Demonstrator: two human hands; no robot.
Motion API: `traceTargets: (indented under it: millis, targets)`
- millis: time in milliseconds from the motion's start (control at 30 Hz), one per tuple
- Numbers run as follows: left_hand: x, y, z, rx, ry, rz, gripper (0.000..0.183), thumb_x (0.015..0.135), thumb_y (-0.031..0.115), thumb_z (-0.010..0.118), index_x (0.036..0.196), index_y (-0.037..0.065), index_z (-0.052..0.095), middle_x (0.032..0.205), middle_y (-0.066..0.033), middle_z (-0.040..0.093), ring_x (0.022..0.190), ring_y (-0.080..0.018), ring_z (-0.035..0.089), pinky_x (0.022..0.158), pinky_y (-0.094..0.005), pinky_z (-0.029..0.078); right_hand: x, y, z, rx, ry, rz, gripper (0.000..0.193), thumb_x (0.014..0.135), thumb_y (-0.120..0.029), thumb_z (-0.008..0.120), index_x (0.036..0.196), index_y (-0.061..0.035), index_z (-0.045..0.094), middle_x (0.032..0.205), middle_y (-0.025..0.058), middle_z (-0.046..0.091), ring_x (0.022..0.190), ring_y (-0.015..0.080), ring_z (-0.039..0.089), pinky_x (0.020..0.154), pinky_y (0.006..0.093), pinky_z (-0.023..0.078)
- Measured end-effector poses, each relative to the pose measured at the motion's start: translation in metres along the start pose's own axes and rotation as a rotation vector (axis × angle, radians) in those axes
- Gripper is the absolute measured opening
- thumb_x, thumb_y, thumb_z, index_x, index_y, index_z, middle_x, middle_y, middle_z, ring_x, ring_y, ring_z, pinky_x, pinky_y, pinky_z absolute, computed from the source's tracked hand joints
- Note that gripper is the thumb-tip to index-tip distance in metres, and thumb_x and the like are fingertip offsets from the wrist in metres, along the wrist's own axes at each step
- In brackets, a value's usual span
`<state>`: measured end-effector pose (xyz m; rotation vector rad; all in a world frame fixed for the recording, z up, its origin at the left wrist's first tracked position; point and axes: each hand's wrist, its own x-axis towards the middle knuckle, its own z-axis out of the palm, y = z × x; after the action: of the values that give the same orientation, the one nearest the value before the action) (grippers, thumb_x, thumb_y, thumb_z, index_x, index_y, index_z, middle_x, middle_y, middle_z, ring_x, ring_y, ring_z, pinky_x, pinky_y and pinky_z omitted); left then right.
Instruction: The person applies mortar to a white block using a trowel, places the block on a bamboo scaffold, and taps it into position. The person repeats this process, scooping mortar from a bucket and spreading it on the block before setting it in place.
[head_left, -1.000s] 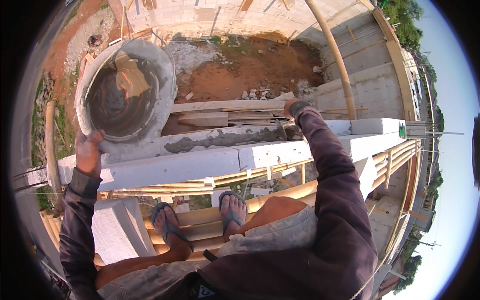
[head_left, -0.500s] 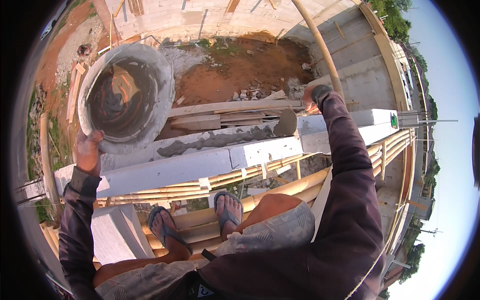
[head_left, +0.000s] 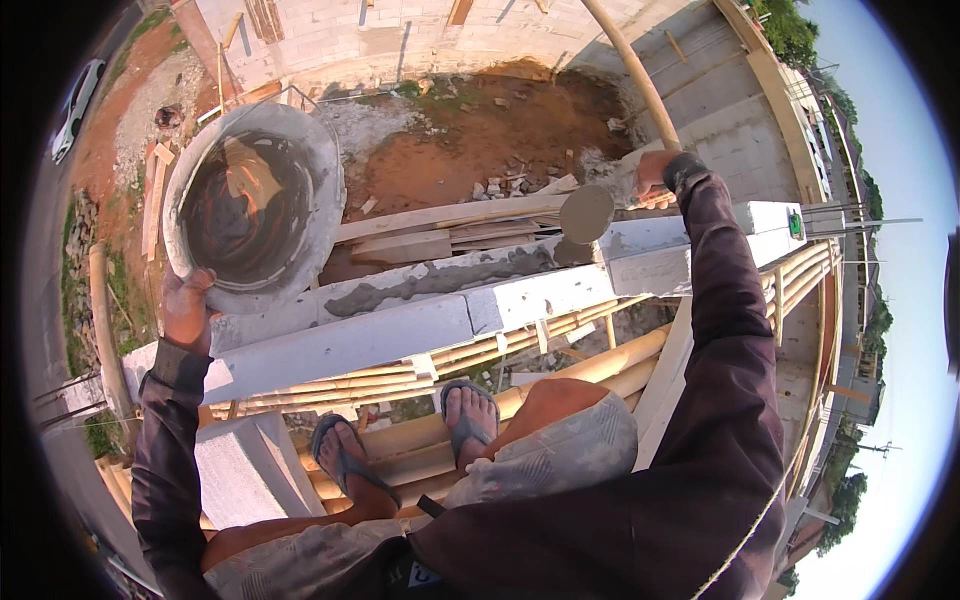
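Observation:
My left hand (head_left: 187, 305) is closed on the near rim of a grey, mortar-smeared bucket (head_left: 325, 180), tilted so that its inside faces me. Wet grey mortar (head_left: 250, 215) lies in it. Beyond the wall top, my right hand (head_left: 655, 178) is closed round a trowel, its handle mostly hidden by the fingers. The trowel's rounded, mortar-coated blade (head_left: 587, 214) is just above the wall. A rough strip of mortar (head_left: 440, 280) runs along the top behind the front row of white blocks (head_left: 345, 335).
I stand in sandals on bamboo poles (head_left: 590, 375) on the near side of the wall. A loose white block (head_left: 250, 470) rests by my left leg. A slanting bamboo pole (head_left: 630, 70) rises beyond my right hand. Planks (head_left: 400, 247) and red soil (head_left: 480, 125) lie below, past the wall.
My right hand has moved slightly right and away, and the trowel blade has lifted from the mortar strip and turned its face more toward me. My left hand keeps its hold on the bucket.

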<state>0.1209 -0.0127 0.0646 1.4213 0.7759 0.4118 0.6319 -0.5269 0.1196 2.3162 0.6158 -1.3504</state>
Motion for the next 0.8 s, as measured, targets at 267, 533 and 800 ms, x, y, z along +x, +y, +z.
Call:
traceTargets:
  millis: [267, 533, 800]
  targets:
    - [-0.002, 0.020, 0.025, -0.050, -0.039, 0.087, 0.049, 0.077, -0.002, 0.054, 0.126, -0.003, 0.055, 0.109, -0.0085, 0.065, 0.094, -0.0183, 0.062, 0.087, -0.0308, 0.049, 0.019, -0.013, 0.027, 0.057, 0.175, 0.179, 0.025, 0.078, -0.025, 0.069, 0.086, -0.0017, 0.075, 0.079, 0.0181, 0.072, 0.067, 0.0331, 0.071, 0.059, 0.0430, 0.055]
    - [0.010, 0.026, 0.048, -0.071, -0.154, 0.217, 0.049, 0.079, -0.003, 0.054, 0.129, -0.003, 0.052, 0.108, -0.0090, 0.064, 0.093, -0.0178, 0.061, 0.083, -0.0315, 0.049, -0.119, -0.140, 0.030, 0.746, 0.462, -0.548, 0.022, 0.085, -0.022, 0.070, 0.099, -0.0048, 0.066, 0.071, 0.0033, 0.060, 0.053, 0.0082, 0.052, 0.043, 0.0254, 0.037]
    - [-0.009, 0.042, 0.079, 0.117, -0.212, 0.265, 0.040, 0.084, 0.000, 0.054, 0.124, -0.003, 0.054, 0.105, -0.0083, 0.066, 0.088, -0.0169, 0.064, 0.078, -0.0306, 0.051, -0.110, -0.319, 0.042, 0.651, 0.947, -0.811, 0.031, 0.087, -0.018, 0.067, 0.107, 0.0050, 0.063, 0.074, 0.0160, 0.063, 0.066, 0.0256, 0.060, 0.060, 0.0347, 0.047]
